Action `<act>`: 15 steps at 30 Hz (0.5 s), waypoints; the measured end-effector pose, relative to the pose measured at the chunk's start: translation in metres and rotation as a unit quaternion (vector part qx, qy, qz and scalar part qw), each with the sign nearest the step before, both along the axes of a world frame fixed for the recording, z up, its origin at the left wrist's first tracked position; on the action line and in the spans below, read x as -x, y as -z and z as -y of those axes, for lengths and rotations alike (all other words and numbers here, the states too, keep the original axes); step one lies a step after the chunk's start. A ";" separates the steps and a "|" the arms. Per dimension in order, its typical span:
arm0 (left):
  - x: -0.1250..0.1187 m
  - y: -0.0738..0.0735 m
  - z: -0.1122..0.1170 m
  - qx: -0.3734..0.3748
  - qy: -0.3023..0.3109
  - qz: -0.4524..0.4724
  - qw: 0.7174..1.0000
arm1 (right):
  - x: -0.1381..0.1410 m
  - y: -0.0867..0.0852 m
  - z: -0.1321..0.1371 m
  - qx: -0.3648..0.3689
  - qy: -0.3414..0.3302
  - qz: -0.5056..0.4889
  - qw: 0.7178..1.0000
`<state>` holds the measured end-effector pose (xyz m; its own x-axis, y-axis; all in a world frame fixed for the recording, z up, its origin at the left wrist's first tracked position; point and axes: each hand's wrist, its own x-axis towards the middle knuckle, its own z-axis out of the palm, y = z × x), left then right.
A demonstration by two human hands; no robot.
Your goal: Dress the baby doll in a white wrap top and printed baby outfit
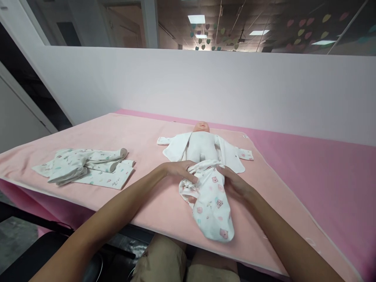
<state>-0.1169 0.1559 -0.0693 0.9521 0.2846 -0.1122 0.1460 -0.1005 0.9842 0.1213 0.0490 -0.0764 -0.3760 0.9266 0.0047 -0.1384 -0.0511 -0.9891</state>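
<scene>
A baby doll lies on its back, head toward the wall, in an unfastened white jacket with printed cuffs. Over its lower body are white baby pants printed with pink bears; one leg stretches toward me, the other is bunched up with a bit of the doll's foot showing. My left hand grips the bunched waist on the left, thumb on top. At the right side of the waist, my right hand pinches the same fabric, its fingertips partly hidden.
Folded printed baby clothes lie to the left on the pale pink blanket. A darker pink cover shows at the right. Behind the table rises a white wall with glass above. The table's front edge runs just above my knees.
</scene>
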 end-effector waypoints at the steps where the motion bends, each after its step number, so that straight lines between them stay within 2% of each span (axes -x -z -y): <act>1: 0.000 0.000 0.000 -0.004 0.003 -0.003 1.000 | 0.001 0.000 0.000 -0.001 0.007 0.010 1.000; 5: -0.003 0.000 0.004 -0.023 -0.044 0.036 0.998 | 0.000 -0.005 0.001 -0.014 -0.002 0.110 0.994; 8: -0.006 0.000 0.007 -0.044 -0.086 0.054 0.994 | -0.004 -0.008 0.004 -0.022 -0.076 0.146 0.986; 10: -0.006 0.001 0.007 -0.052 -0.089 0.049 0.993 | -0.007 -0.008 0.006 -0.020 -0.124 0.143 0.982; 12: -0.006 0.001 0.006 -0.047 -0.064 0.039 0.996 | -0.009 -0.006 0.006 -0.013 -0.111 0.102 0.989; 15: -0.004 0.000 0.004 -0.036 -0.005 0.014 0.999 | -0.008 -0.002 0.004 0.028 -0.039 -0.003 0.999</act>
<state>-0.1129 0.1522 -0.0693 0.9517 0.3002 -0.0643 0.1194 -0.1691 0.9783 0.1289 0.0447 -0.0740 -0.4471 0.8933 -0.0446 -0.1378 -0.1181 -0.9834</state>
